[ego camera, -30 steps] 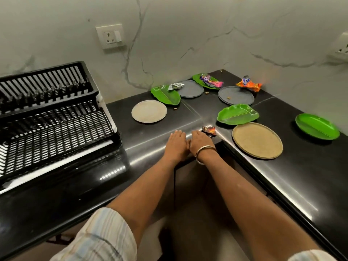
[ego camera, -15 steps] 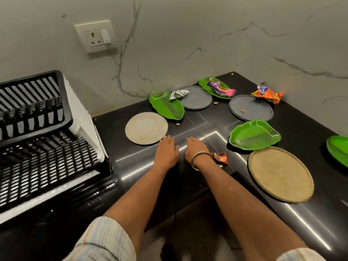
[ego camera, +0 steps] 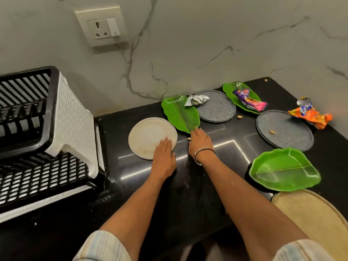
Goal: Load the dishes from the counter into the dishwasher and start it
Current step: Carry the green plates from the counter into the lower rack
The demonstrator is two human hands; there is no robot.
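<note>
- Reaching across the black stone counter (ego camera: 203,185), I am starting on the first dishes; none is lifted yet.
- My left hand (ego camera: 164,157) lies flat, fingers straight and together, on the near rim of the round cream plate (ego camera: 148,134).
- My right hand (ego camera: 200,141), fingers extended, touches the tip of the green leaf-shaped plate (ego camera: 179,114).
- Next, I judge, each calls for a grip under its rim.

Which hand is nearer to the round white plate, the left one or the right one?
Left. The left hand lies with its fingers on the near right part of the round white plate. The right hand is to the plate's right, apart from it, fingertips at the green leaf plate.
</note>
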